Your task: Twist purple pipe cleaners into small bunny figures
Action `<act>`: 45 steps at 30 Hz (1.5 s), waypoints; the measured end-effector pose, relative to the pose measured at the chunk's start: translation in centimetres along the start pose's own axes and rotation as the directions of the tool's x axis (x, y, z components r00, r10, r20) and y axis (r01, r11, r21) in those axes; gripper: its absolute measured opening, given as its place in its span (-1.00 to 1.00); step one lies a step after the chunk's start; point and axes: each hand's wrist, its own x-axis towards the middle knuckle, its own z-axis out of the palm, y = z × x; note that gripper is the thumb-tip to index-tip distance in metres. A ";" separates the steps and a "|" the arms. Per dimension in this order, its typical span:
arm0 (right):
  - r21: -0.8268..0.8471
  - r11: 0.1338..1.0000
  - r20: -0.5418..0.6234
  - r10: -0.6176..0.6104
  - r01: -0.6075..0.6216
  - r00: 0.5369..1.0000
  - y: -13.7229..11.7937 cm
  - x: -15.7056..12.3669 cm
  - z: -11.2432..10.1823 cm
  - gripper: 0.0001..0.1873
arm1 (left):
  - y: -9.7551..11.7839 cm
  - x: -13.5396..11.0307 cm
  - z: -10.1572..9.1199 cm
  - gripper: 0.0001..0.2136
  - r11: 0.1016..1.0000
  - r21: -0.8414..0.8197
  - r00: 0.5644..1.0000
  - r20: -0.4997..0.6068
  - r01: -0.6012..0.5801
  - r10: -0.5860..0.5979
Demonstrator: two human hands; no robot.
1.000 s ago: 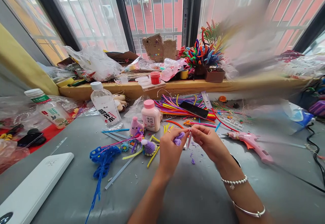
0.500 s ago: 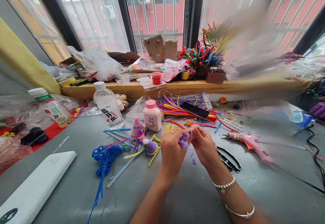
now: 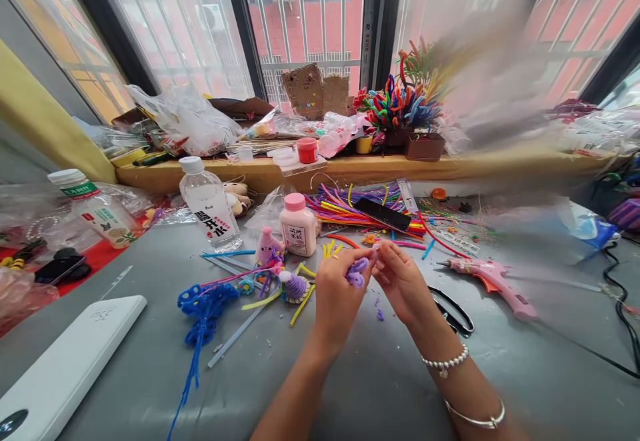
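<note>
My left hand (image 3: 340, 294) is closed around a looped purple pipe cleaner (image 3: 357, 273), whose fuzzy loops stick out beside the fingers. Thumb and fingertips of my right hand (image 3: 404, 284) pinch together right against the left fingertips, at a small pale pink bit too hidden to name. Purple fuzz scraps (image 3: 380, 315) lie on the table below the hands. Black-handled scissors (image 3: 457, 311) rest partly behind my right wrist. Left of my hands are a purple crocheted hat-like piece (image 3: 294, 287), a pink crocheted figure (image 3: 269, 248) and yellow pipe cleaner pieces (image 3: 303, 306).
A pink glue gun (image 3: 493, 281) lies at the right, its cord trailing off. Behind stand a pink-capped bottle (image 3: 297, 226) and a water bottle (image 3: 210, 208). A phone (image 3: 383, 214) lies on colourful pipe cleaners. Blue yarn (image 3: 205, 308) and a white power bank (image 3: 75, 361) are left.
The hands stay together with the purple pipe cleaner, its loops turned slightly and a little lower left. Fingertips have shifted a little. The whole view has moved slightly.
</note>
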 end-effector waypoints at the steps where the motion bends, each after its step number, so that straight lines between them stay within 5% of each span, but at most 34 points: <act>1: -0.007 1.000 0.012 -0.006 0.007 1.000 0.0 0.0 0.0 -0.81 | 0.0 0.0 0.0 -0.88 1.000 0.015 1.000 -0.016 -0.011 0.011; 7: -0.185 0.980 0.016 -0.070 0.072 0.997 -0.8 0.2 -0.2 -0.72 | 0.0 0.0 -0.1 -0.90 0.991 0.122 0.995 -0.067 -0.062 0.070; 12: -0.435 0.880 0.032 -0.193 0.188 0.981 -1.2 0.1 -0.5 -0.78 | 0.1 0.0 0.1 -0.92 0.980 0.182 0.991 -0.084 -0.086 0.103; 19: -0.524 0.821 0.054 -0.232 0.226 0.971 -1.5 0.0 -0.4 -0.78 | -0.1 0.1 -0.2 -0.91 0.983 0.177 0.997 -0.056 -0.043 0.054; 23: -0.547 0.820 0.042 -0.178 0.172 0.983 -1.8 0.0 -0.5 -0.79 | -0.2 0.3 -0.4 -0.91 0.978 0.199 0.997 -0.024 -0.067 0.073; 27: -0.411 0.910 0.056 -0.024 0.045 0.998 -2.1 0.1 -0.8 -0.79 | -0.2 0.5 -0.7 -0.91 0.982 0.169 0.996 0.040 -0.084 0.078; 31: -0.254 0.962 0.141 0.143 -0.104 0.980 -2.2 0.0 -0.9 -0.78 | -0.2 0.7 -0.9 -0.91 1.000 0.000 0.995 0.100 -0.030 0.030; 37: -0.202 0.966 0.206 0.202 -0.160 0.958 -2.0 -0.2 -0.9 -0.74 | 0.0 0.9 -1.2 -0.88 0.954 -0.261 0.976 0.195 0.151 -0.101; 40: -0.330 0.939 0.194 0.165 -0.094 0.967 -2.4 -0.2 -0.8 -0.73 | 0.0 1.0 -1.3 -0.87 0.933 -0.275 0.957 0.237 0.231 -0.167; 45: -0.554 0.812 0.153 -0.117 0.183 0.981 -3.1 -0.2 -0.8 -0.78 | -0.3 1.0 -1.2 -0.83 0.940 -0.223 0.955 0.208 0.258 -0.213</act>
